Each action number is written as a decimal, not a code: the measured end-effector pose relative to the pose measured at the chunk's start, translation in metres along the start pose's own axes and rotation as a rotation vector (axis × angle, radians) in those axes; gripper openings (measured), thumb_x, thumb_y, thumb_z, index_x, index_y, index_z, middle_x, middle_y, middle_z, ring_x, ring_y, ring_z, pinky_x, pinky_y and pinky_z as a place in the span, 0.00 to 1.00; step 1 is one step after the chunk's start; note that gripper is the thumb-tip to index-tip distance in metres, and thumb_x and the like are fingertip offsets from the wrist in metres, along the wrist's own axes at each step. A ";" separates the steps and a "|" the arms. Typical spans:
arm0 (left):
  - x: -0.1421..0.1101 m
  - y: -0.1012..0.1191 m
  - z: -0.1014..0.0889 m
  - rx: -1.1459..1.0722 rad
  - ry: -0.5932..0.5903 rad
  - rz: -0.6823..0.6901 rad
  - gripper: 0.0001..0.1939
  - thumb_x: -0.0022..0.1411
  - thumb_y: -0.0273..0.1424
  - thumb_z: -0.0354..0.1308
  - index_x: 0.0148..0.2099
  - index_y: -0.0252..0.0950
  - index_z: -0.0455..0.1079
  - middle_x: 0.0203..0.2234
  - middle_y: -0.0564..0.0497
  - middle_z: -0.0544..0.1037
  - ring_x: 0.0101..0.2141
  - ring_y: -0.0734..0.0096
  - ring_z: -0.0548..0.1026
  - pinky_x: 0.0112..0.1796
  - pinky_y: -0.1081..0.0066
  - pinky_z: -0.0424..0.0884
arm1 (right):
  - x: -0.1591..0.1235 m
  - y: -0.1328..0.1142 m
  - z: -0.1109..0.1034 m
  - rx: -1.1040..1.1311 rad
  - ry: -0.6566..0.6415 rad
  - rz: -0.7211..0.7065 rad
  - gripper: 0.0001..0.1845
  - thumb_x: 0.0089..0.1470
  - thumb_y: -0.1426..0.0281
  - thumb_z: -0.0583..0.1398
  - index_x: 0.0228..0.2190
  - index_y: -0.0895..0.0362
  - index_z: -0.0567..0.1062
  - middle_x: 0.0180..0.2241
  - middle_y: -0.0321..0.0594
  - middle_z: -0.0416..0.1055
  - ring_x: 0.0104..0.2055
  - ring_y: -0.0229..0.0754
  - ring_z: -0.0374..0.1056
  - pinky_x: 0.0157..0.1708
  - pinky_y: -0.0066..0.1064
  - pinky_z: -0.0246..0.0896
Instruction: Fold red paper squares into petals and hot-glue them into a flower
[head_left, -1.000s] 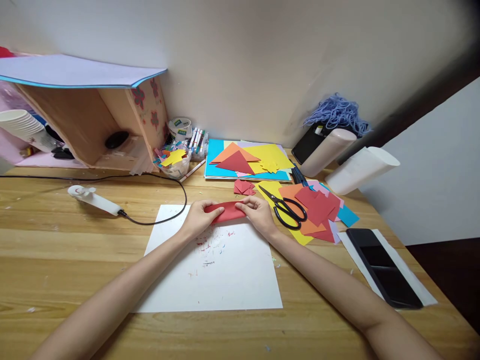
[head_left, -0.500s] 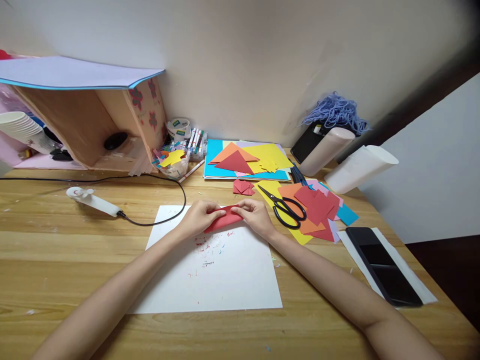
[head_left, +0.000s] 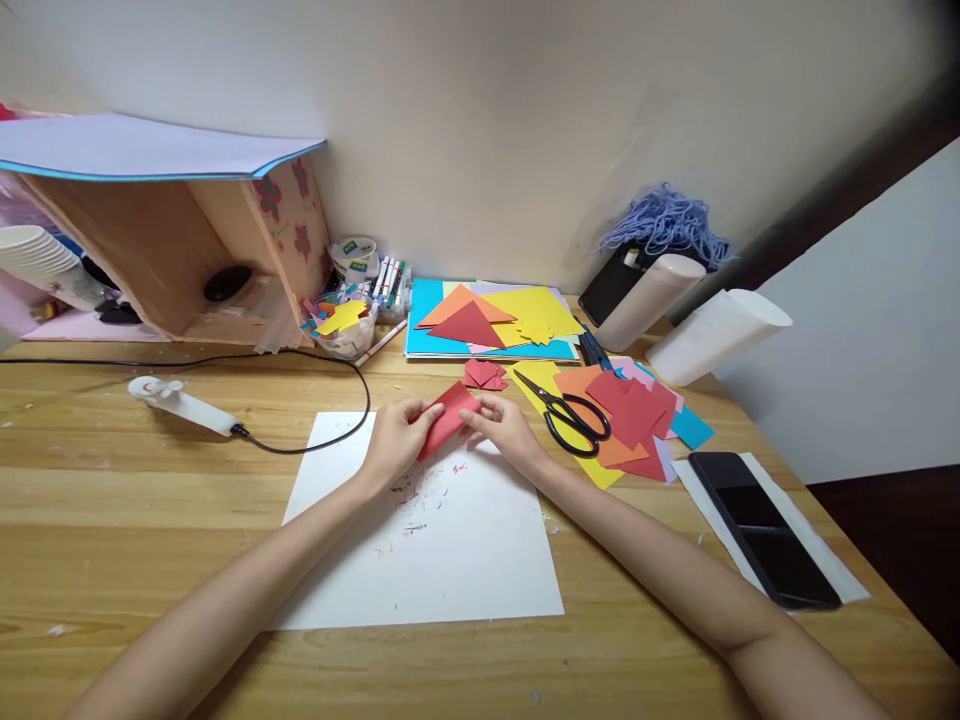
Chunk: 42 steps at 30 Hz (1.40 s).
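A small piece of red paper point(head_left: 448, 418) is held between my two hands above the top part of a white sheet point(head_left: 420, 560) marked with coloured specks. My left hand point(head_left: 397, 432) pinches its left edge, thumb on top. At its right edge, my right hand point(head_left: 506, 430) grips with thumb and fingertips. Just beyond the hands lies a folded red paper piece point(head_left: 485, 376). To the right, black-handled scissors point(head_left: 568, 412) rest on yellow paper point(head_left: 596, 472), beside a loose pile of red, orange, pink and blue paper pieces point(head_left: 634, 405).
At the back is a stack of coloured sheets point(head_left: 420, 315). A tub of paper scraps point(head_left: 341, 330) and markers point(head_left: 391, 280) stand left of it, near an open box point(head_left: 217, 240). A white corded tool point(head_left: 184, 405) lies left; a phone point(head_left: 765, 530) lies right, near white rolls point(head_left: 720, 335).
The red paper has turned, its right end now raised and pointing further away. My right fingers have shifted their hold along its right side.
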<state>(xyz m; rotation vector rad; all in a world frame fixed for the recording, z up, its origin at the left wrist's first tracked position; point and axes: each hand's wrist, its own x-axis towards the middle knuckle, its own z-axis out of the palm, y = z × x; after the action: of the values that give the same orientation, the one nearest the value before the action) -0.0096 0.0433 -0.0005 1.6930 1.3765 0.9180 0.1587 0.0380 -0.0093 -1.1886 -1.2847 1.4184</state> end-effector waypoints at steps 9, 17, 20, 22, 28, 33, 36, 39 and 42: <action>-0.008 0.010 0.008 0.095 0.077 0.077 0.16 0.59 0.39 0.47 0.26 0.35 0.67 0.21 0.53 0.72 0.23 0.74 0.66 0.27 0.75 0.59 | -0.004 0.005 0.009 0.029 -0.019 0.049 0.16 0.38 0.62 0.65 0.29 0.61 0.75 0.27 0.39 0.73 0.25 0.34 0.66 0.26 0.26 0.62; -0.005 0.005 0.007 0.130 0.095 0.098 0.16 0.60 0.39 0.46 0.25 0.36 0.64 0.20 0.53 0.70 0.23 0.74 0.65 0.27 0.75 0.58 | -0.003 0.002 0.006 0.039 -0.071 0.061 0.16 0.41 0.60 0.63 0.27 0.61 0.75 0.22 0.36 0.71 0.20 0.32 0.64 0.24 0.26 0.62; -0.004 0.003 0.006 0.080 0.077 0.106 0.15 0.59 0.38 0.47 0.27 0.35 0.66 0.21 0.53 0.71 0.24 0.74 0.65 0.27 0.75 0.59 | -0.002 0.004 0.005 0.042 -0.112 0.073 0.16 0.40 0.60 0.64 0.27 0.62 0.74 0.21 0.36 0.71 0.20 0.33 0.65 0.24 0.26 0.63; -0.002 0.002 0.005 0.054 0.064 0.097 0.15 0.59 0.39 0.47 0.27 0.35 0.67 0.21 0.53 0.71 0.24 0.74 0.65 0.27 0.75 0.59 | -0.001 0.005 0.005 0.045 -0.117 0.095 0.18 0.43 0.57 0.61 0.25 0.63 0.74 0.18 0.37 0.70 0.19 0.34 0.66 0.23 0.27 0.63; 0.000 0.000 0.005 -0.057 0.058 0.042 0.16 0.57 0.40 0.50 0.26 0.34 0.68 0.21 0.53 0.71 0.24 0.73 0.65 0.27 0.75 0.59 | 0.000 0.004 0.004 0.071 -0.054 0.087 0.19 0.43 0.56 0.61 0.24 0.62 0.73 0.18 0.37 0.70 0.18 0.33 0.66 0.22 0.26 0.62; 0.001 -0.003 0.006 -0.116 0.035 0.018 0.16 0.56 0.40 0.51 0.28 0.33 0.70 0.22 0.52 0.72 0.25 0.73 0.66 0.27 0.75 0.59 | 0.001 0.004 0.004 0.086 -0.022 0.058 0.20 0.43 0.55 0.60 0.21 0.62 0.72 0.17 0.36 0.69 0.16 0.32 0.64 0.19 0.25 0.60; 0.002 -0.005 0.006 -0.145 0.027 0.010 0.16 0.56 0.40 0.51 0.28 0.33 0.70 0.22 0.52 0.73 0.25 0.73 0.67 0.28 0.75 0.60 | 0.002 0.006 0.003 0.103 -0.015 0.053 0.23 0.45 0.53 0.58 0.18 0.62 0.71 0.17 0.38 0.70 0.16 0.33 0.64 0.18 0.25 0.60; 0.003 -0.006 0.005 -0.184 0.019 -0.011 0.16 0.55 0.41 0.51 0.29 0.33 0.70 0.24 0.51 0.74 0.26 0.72 0.67 0.28 0.75 0.61 | 0.002 0.007 0.002 0.097 -0.015 0.035 0.20 0.44 0.54 0.60 0.21 0.61 0.72 0.16 0.36 0.69 0.16 0.33 0.64 0.18 0.24 0.60; 0.004 -0.007 0.005 -0.212 -0.001 -0.042 0.16 0.55 0.41 0.52 0.29 0.33 0.70 0.24 0.51 0.74 0.26 0.73 0.67 0.28 0.75 0.61 | 0.003 0.008 0.000 0.094 -0.022 0.049 0.21 0.44 0.54 0.60 0.21 0.61 0.72 0.17 0.37 0.69 0.16 0.33 0.64 0.18 0.24 0.61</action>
<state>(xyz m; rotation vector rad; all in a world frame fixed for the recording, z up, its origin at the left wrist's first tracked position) -0.0081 0.0475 -0.0086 1.4992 1.2619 1.0017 0.1581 0.0402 -0.0179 -1.1509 -1.1976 1.5139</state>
